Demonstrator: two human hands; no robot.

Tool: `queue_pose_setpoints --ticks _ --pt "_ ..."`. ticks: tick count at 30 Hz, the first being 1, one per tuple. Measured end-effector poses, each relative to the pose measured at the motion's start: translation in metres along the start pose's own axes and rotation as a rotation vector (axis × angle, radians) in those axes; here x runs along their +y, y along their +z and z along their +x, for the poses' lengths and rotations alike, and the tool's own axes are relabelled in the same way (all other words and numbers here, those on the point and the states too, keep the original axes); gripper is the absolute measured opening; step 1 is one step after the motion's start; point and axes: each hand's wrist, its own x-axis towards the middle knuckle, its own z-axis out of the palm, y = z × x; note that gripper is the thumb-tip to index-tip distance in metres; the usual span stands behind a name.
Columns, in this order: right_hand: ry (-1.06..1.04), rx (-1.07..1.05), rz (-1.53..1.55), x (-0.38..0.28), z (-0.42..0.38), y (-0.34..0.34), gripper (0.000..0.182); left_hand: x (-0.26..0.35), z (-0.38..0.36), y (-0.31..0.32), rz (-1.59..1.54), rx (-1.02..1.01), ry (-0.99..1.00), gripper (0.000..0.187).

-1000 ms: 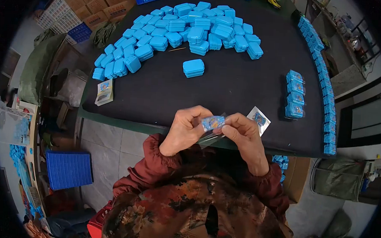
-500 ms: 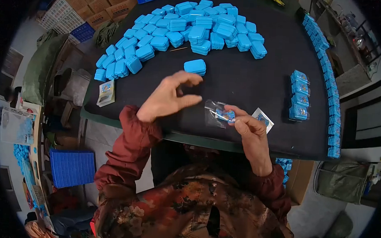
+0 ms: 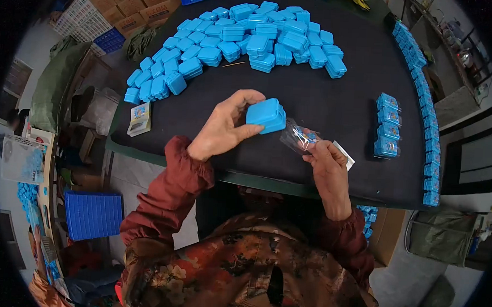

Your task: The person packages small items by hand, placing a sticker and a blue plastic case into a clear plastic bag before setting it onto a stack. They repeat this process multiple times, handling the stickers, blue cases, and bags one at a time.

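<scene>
Between its thumb and fingers, my left hand [image 3: 222,125] grips a small blue plastic box [image 3: 265,115] with rounded corners. Just to the right, my right hand [image 3: 330,168] pinches a clear plastic bag [image 3: 296,138] with a small blue printed piece inside it. The near end of the bag comes right up to the box's lower right corner. Partly hidden behind my right hand lies a stack of printed cards [image 3: 343,154]. Past both hands, a big heap of similar blue boxes [image 3: 229,33] spreads over the black table [image 3: 205,80].
Bagged boxes stand in a short row [image 3: 388,127] at the right, with a long row [image 3: 426,112] along the right edge. A printed packet [image 3: 140,119] lies at the left. A thin stick [image 3: 234,64] rests near the heap. A blue crate [image 3: 93,215] sits below left.
My left hand has closed on the single blue box and brought it nearer to me and to the right. My right hand has shifted slightly right with the bag.
</scene>
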Motion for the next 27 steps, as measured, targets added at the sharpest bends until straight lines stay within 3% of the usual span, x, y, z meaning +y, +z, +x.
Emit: queue_pose_setpoints --ticks 8,12,14,17,27 --pt "-0.103 -0.162 0.104 -0.002 -0.001 0.009 0.021 -0.002 -0.027 0.016 -0.008 -0.003 0.020 0.043" --pt "-0.155 -0.172 0.003 -0.001 -0.004 0.009 0.021 -0.004 -0.030 0.019 0.094 0.002 0.025 0.043" --pt "-0.185 -0.175 -0.061 -0.002 -0.005 0.009 0.020 -0.001 -0.031 0.018 0.274 -0.052 0.167 0.043" --pt "-0.216 -0.187 -0.103 -0.002 -0.006 0.009 0.021 0.004 -0.035 0.024 0.355 -0.033 0.206 0.042" --pt "-0.289 -0.307 -0.161 -0.004 -0.009 0.000 0.020 0.013 -0.042 0.034 0.432 -0.032 0.185 0.049"
